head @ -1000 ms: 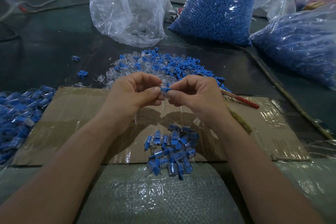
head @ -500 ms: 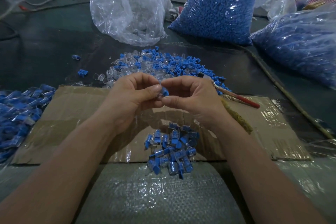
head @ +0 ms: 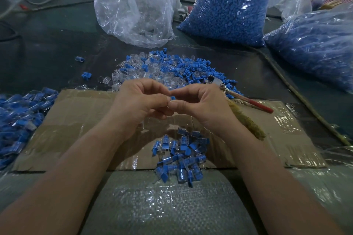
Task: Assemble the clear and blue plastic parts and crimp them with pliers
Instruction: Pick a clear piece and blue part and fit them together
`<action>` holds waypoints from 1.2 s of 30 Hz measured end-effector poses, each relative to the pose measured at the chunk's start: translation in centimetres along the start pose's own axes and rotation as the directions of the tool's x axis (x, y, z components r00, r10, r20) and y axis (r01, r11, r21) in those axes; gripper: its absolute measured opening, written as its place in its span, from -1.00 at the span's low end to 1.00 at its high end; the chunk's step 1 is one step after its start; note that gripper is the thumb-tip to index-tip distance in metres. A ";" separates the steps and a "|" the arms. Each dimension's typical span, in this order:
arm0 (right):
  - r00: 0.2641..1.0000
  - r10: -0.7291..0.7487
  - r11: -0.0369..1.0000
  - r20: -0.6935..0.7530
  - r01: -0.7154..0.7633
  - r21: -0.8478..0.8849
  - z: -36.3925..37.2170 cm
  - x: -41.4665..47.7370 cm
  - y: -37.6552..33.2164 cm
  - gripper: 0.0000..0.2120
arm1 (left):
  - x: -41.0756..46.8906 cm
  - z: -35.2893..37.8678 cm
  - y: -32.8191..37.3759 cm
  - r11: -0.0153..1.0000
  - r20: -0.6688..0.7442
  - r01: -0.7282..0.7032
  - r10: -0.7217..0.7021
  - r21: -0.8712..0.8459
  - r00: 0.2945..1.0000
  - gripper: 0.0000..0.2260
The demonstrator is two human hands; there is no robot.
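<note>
My left hand [head: 137,103] and my right hand [head: 202,105] meet fingertip to fingertip above the cardboard sheet [head: 76,120]. Between them they pinch a small blue plastic part [head: 173,98]; only its blue end shows, and any clear part is hidden by the fingers. Behind the hands lies a loose heap of clear and blue parts [head: 168,68]. A small pile of assembled blue-and-clear pieces [head: 181,156] sits below the wrists. The pliers [head: 238,95], with red handles, lie to the right of my right hand.
A clear bag of clear parts [head: 133,5] and two bags of blue parts [head: 229,5] [head: 315,44] stand at the back. A heap of finished pieces [head: 19,120] lies at the left edge. A frayed tan rope [head: 246,120] lies beside my right wrist.
The blue part has gone deeper between the fingertips, so less of it shows. Both hands have stayed in place, with the fingers closing tighter together.
</note>
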State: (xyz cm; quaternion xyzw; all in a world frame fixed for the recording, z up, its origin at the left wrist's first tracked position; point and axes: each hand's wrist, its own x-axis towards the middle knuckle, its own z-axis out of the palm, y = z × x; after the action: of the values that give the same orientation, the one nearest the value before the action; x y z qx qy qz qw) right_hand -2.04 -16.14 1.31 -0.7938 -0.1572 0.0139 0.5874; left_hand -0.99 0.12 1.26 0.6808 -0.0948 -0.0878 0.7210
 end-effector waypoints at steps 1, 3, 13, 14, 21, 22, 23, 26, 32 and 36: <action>1.000 -0.028 1.000 -0.010 0.028 -0.011 0.1 0.0 0.0 -0.74 | 0.1 -0.1 0.0 1.000 -0.009 0.008 -0.009 -0.014 1.000 -0.90; 0.995 -0.100 0.995 -0.028 0.100 0.017 0.4 0.0 0.1 -0.72 | 0.2 -0.2 -0.1 0.999 -0.016 0.031 -0.032 -0.041 0.999 -0.91; 0.934 -0.339 0.920 -0.112 0.305 -0.245 0.6 0.1 0.6 -0.74 | 0.3 -0.2 -0.1 0.992 0.014 0.098 -0.097 -0.085 0.995 -0.90; 0.926 -0.359 0.909 -0.117 0.318 -0.267 0.5 0.1 0.7 -0.74 | 0.3 -0.1 -0.1 0.989 0.019 0.104 -0.102 -0.101 0.995 -0.87; 0.891 -0.435 0.862 -0.133 0.369 -0.347 0.2 0.1 0.5 -0.78 | 0.3 0.1 0.2 0.972 0.050 0.122 -0.114 -0.198 0.992 -0.83; 0.888 -0.440 0.856 -0.129 0.372 -0.359 0.2 0.1 0.5 -0.78 | 0.3 0.1 0.2 0.973 0.049 0.124 -0.116 -0.196 0.992 -0.83; 0.887 -0.446 0.848 -0.121 0.376 -0.374 0.2 0.1 0.5 -0.79 | 0.2 0.1 0.2 0.974 0.047 0.126 -0.119 -0.189 0.992 -0.84; 0.880 -0.464 0.821 -0.100 0.385 -0.422 0.2 0.1 0.6 -0.79 | 0.2 0.1 0.2 0.977 0.034 0.135 -0.132 -0.166 0.991 -0.84; 0.880 -0.469 0.802 -0.075 0.388 -0.455 0.2 0.1 0.5 -0.79 | 0.2 0.1 0.1 0.978 0.017 0.129 -0.128 -0.163 0.992 -0.83; 0.919 -0.390 0.813 -0.066 0.309 -0.494 0.2 -0.2 0.0 -0.73 | 0.2 0.1 -0.1 0.979 0.000 0.102 -0.104 -0.175 0.995 -0.84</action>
State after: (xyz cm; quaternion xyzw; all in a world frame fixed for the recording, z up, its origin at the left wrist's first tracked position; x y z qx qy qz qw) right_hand -2.25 -16.02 1.24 -0.8686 -0.2504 -0.1987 0.3787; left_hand -0.81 -0.04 1.21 0.6193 -0.0479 -0.1298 0.7729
